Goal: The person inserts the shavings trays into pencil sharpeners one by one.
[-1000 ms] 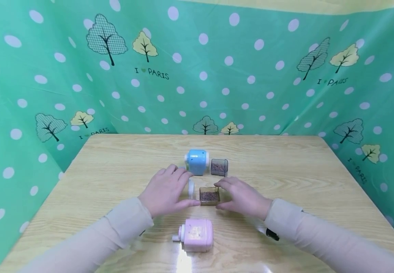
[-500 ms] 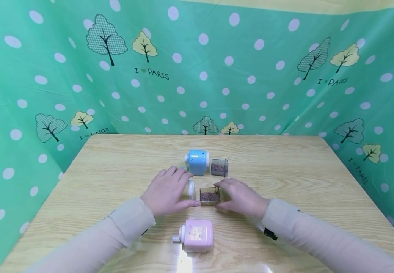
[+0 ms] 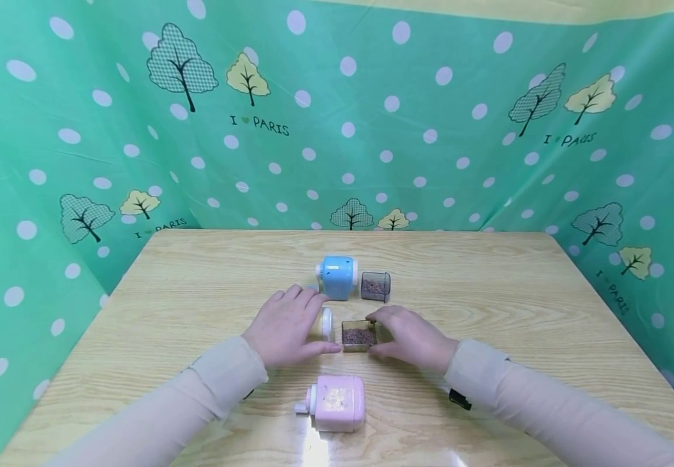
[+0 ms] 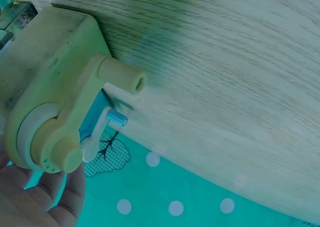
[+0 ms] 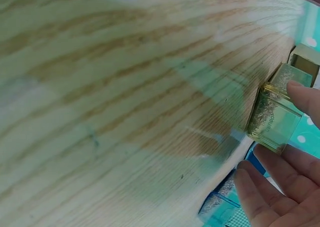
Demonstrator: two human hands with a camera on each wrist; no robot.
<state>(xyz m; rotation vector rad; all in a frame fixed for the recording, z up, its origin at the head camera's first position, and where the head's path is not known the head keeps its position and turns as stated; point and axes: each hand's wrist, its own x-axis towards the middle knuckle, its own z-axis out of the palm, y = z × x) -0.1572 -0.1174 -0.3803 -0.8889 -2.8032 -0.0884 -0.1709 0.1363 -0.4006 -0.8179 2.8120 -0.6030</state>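
Observation:
My left hand (image 3: pixel 287 327) grips a yellow hand-crank pencil sharpener (image 4: pixel 45 52), largely hidden under the palm in the head view; its white rim (image 3: pixel 327 324) shows. The crank points back toward the left wrist. Just to the right, a clear amber shavings drawer (image 3: pixel 359 335) sits on the table, with dark shavings inside. My right hand (image 3: pixel 412 337) holds that drawer between thumb and fingers at its right end; the right wrist view shows the thumb (image 5: pixel 300 97) on one side and fingertips on the other. A small gap separates drawer and sharpener.
Behind the hands stands a blue pencil sharpener (image 3: pixel 337 277), with a dark clear drawer (image 3: pixel 375 286) of shavings at its right. Nearer the body lies a pink sharpener (image 3: pixel 339 403), crank to the left. A green dotted curtain (image 3: pixel 430 162) hangs around the wooden table (image 3: pixel 196 272).
Both hands stay nearly where they were, still on the sharpener and the drawer. The right forearm has shifted slightly to the left.

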